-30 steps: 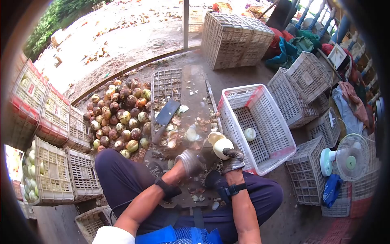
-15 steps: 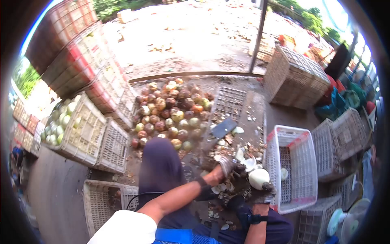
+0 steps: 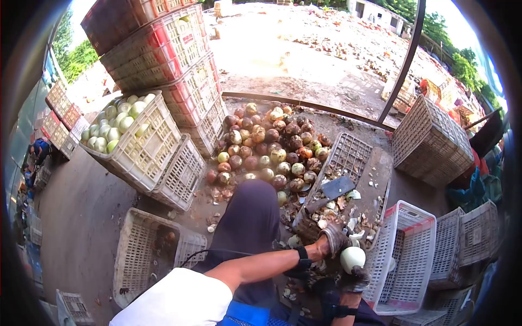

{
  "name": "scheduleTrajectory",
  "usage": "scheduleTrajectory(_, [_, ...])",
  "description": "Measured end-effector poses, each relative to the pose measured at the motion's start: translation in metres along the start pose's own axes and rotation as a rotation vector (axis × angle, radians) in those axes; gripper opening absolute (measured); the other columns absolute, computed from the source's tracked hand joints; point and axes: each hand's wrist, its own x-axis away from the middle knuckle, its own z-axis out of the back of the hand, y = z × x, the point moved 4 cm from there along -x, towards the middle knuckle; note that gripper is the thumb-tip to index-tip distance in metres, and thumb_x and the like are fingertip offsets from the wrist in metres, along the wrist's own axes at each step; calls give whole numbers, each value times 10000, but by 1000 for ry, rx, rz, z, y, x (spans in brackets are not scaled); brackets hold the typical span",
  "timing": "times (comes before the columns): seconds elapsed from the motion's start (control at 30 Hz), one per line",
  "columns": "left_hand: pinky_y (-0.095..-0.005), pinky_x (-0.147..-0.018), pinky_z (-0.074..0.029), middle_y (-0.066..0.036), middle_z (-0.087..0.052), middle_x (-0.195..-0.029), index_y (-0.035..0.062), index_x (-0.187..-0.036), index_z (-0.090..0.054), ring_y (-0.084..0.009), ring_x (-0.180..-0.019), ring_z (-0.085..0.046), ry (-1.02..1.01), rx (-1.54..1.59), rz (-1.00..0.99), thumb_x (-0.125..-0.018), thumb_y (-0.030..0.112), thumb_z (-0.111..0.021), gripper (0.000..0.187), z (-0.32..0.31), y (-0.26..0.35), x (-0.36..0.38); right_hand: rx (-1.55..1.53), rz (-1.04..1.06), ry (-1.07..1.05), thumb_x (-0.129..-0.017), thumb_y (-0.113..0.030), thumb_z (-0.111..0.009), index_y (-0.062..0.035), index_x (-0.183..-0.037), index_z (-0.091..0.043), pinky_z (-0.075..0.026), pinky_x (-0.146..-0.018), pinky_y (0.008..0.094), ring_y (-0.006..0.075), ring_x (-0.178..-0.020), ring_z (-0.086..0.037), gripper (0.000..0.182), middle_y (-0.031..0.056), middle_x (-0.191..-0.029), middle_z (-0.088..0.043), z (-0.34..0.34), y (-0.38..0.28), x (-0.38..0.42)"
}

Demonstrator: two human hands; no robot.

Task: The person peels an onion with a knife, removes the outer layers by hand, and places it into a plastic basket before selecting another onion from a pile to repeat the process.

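My right hand [image 3: 355, 279], in a dirty glove, grips a smooth white round fruit or vegetable [image 3: 353, 259] from below. My left hand [image 3: 334, 240], also gloved, is curled close against its upper left side. What the left fingers hold, if anything, is hidden. Just beyond the hands, an overturned crate [image 3: 379, 175] bears brown scraps and curved white peelings [image 3: 357, 235]. A dark, flat rectangular blade or plate [image 3: 337, 187] lies on it. To the right stands a white crate [image 3: 429, 261] with red patches, holding a pale round piece partly in view.
A heap of brown, reddish and green round produce [image 3: 272, 144] lies ahead. Stacked crates [image 3: 187, 89] and a crate of pale round produce [image 3: 147, 155] rise on the left. An old crate [image 3: 129, 261] sits beside my left knee [image 3: 247, 209]. More crates [image 3: 432, 144] stand right.
The view has swung, shifting the scene rightward and down. My left hand has come closer to the white round piece. The right hand keeps hold of it.
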Motion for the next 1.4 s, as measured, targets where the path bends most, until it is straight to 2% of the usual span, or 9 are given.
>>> scheduleTrajectory(0.1, [-249,-644,-459,-24,-538,-816,44,-966,-509,-97,-773,-529,132,615,172,-865,-12,-516,116,16,74,-5,-8,-12,-50,-575,-112,-734,6,-1242,-481,-490,-892,440,349,-1004,-578,723,168,-1115,-583,-7,3,-7])
scheduleTrajectory(0.17, [-254,-637,-454,-31,-545,-858,48,-999,-504,-104,-783,-531,39,-211,75,-831,-35,-551,193,28,75,-10,18,-46,-95,-598,-136,-809,0,-1278,-444,-515,-865,457,336,-1005,-585,783,168,-1146,-562,-14,3,-10])
scheduleTrajectory(0.27, [-269,-646,-461,-42,-551,-871,30,-1003,-516,-139,-807,-544,209,717,234,-825,10,-587,193,30,84,-5,160,-103,10,-641,-123,-789,-52,-1329,-440,-558,-744,449,322,-995,-592,775,123,-1155,-578,-24,-4,-3])
scheduleTrajectory(0.3, [-281,-668,-464,-54,-553,-879,41,-981,-552,-155,-819,-546,79,79,142,-815,54,-622,181,35,95,-9,150,-85,-38,-673,-105,-760,-75,-1325,-455,-562,-712,454,321,-964,-605,721,125,-1132,-594,-19,-1,-6])
scheduleTrajectory(0.4, [-311,-749,-462,-84,-551,-900,102,-884,-664,-203,-876,-552,133,-7,408,-778,179,-705,137,37,139,-15,129,-204,26,-753,-91,-647,-86,-1216,-537,-539,-648,484,345,-827,-603,476,120,-1046,-610,-24,1,1])
scheduleTrajectory(0.47, [-317,-679,-478,-79,-573,-869,21,-1054,-595,-185,-775,-566,12,-436,144,-788,126,-674,296,29,108,-17,64,-258,138,-774,-145,-634,-102,-1190,-554,-520,-645,492,352,-776,-596,426,123,-1048,-608,-34,1,7])
scheduleTrajectory(0.67, [-335,-667,-479,-98,-554,-823,-16,-1031,-544,-229,-707,-556,-53,-464,175,-790,60,-597,258,16,108,-14,-107,-262,211,-767,-199,-681,4,-1140,-538,-548,-705,526,356,-860,-624,448,184,-1010,-614,1,19,-13])
scheduleTrajectory(0.9, [-382,-736,-476,-155,-592,-899,5,-1018,-560,-272,-784,-593,-153,-812,-79,-788,132,-600,266,7,79,-6,39,-142,352,-664,15,-645,14,-1018,-666,-522,-719,311,209,-788,-625,355,89,-917,-661,14,21,-17])
scheduleTrajectory(1.4, [-409,-640,-493,-187,-579,-950,1,-1102,-550,-319,-740,-614,-348,-891,-71,-808,150,-576,331,-3,96,0,-95,-105,241,-635,14,-632,46,-1095,-625,-531,-709,325,228,-778,-619,461,114,-938,-647,14,25,-10])
